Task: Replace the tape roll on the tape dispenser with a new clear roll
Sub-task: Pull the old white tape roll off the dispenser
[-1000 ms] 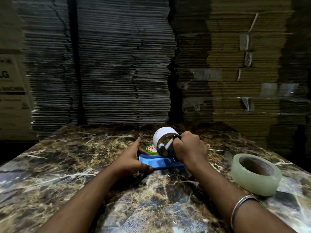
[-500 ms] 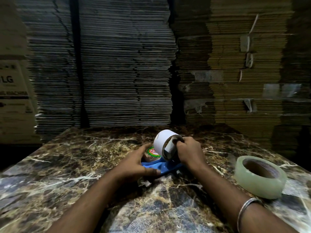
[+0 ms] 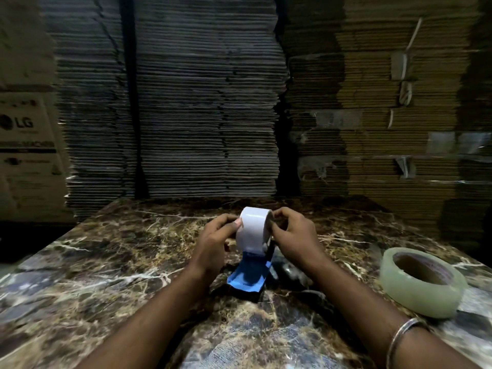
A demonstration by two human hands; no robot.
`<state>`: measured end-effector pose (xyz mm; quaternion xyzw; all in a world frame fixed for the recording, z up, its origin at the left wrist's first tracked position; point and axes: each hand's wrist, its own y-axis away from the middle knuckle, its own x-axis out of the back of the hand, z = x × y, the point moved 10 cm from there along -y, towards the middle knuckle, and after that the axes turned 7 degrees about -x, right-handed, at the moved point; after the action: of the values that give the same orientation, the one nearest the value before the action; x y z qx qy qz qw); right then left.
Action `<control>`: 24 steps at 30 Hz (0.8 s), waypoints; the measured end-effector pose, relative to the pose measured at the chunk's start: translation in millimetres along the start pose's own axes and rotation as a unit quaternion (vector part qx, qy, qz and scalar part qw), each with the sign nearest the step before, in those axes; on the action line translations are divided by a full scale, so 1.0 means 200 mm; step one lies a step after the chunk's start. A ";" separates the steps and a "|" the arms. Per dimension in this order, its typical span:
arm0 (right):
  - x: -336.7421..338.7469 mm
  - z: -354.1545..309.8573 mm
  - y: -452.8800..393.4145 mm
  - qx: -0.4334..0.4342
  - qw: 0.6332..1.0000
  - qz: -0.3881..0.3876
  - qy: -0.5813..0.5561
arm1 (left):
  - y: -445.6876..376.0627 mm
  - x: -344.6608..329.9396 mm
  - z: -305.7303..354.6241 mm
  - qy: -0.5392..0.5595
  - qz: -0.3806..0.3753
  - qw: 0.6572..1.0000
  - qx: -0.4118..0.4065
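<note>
Both hands pinched the white roll [image 3: 253, 230] seated on the blue dispenser [image 3: 250, 275], left hand [image 3: 215, 238] and right hand [image 3: 292, 235] flanking it; removal seemed underway, and next called for fetching the clear roll [image 3: 423, 282] on the desk [image 3: 106, 275].

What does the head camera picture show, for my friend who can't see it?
Two hands, the left hand and right hand, grip a white tape roll on a blue tape dispenser standing on a marble table. A clear tape roll lies to the right.

White roll [image 3: 253, 227] atop blue dispenser [image 3: 249, 278]
</note>
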<state>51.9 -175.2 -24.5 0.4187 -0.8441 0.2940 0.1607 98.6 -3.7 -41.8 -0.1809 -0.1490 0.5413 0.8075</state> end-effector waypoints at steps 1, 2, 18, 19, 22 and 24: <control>-0.02 -0.01 0.00 0.012 1.000 -0.015 0.001 | 0.00 0.00 0.00 0.026 0.007 1.000 0.006; -0.05 -0.02 0.00 0.019 0.999 -0.030 -0.003 | 0.00 0.00 0.01 0.041 0.013 0.999 0.008; -0.12 -0.10 0.06 0.077 0.977 -0.177 -0.096 | 0.05 -0.01 -0.03 0.080 0.037 0.994 0.062; -0.11 -0.09 0.06 0.075 0.977 -0.173 -0.099 | 0.04 -0.01 -0.04 0.081 0.040 0.994 0.059; -0.10 -0.07 0.04 0.066 0.974 -0.179 -0.121 | 0.03 -0.01 -0.04 0.074 0.038 0.995 0.052; -0.11 -0.06 0.04 0.056 0.970 -0.191 -0.136 | 0.02 -0.01 -0.05 0.069 0.029 0.996 0.052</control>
<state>59.5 -150.7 -28.3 0.6167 -0.7444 0.2452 0.0735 98.0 -6.2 -51.9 -0.1800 -0.0588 0.5577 0.8081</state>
